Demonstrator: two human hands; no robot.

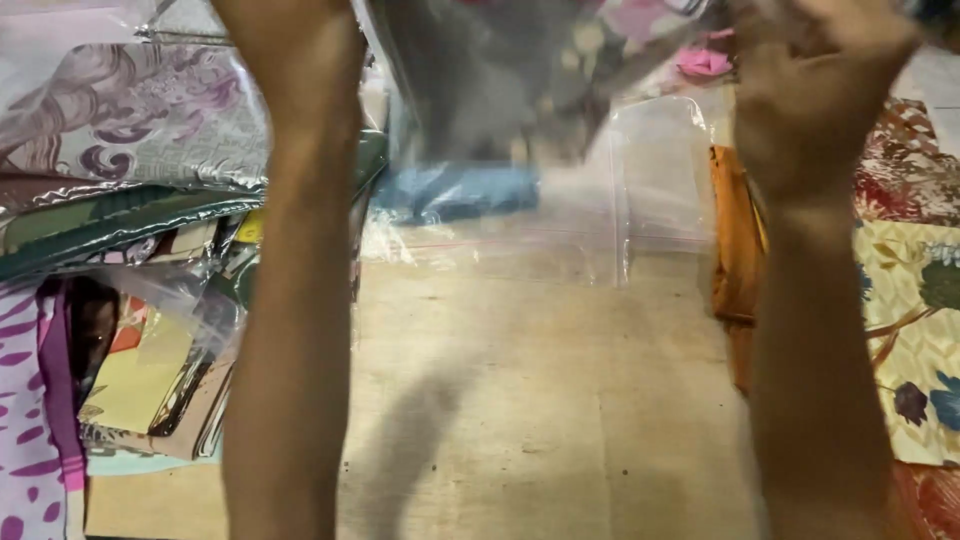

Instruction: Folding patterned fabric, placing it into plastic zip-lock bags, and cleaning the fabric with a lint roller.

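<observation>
Lifting clear plastic bag (560, 190), right hand (815, 95), fabric packets (130, 150) alongside, wooden table (520, 400) below.

Bare plywood table top (520, 400), light brown, soft shadow across its middle. Left of it: stacked patterned fabrics in clear plastic sleeves (130, 150). Right of it: orange cloth (735, 240), then floral fabric (910, 330). Beyond it: folded blue cloth (455, 190). Lighting dim, even.
</observation>
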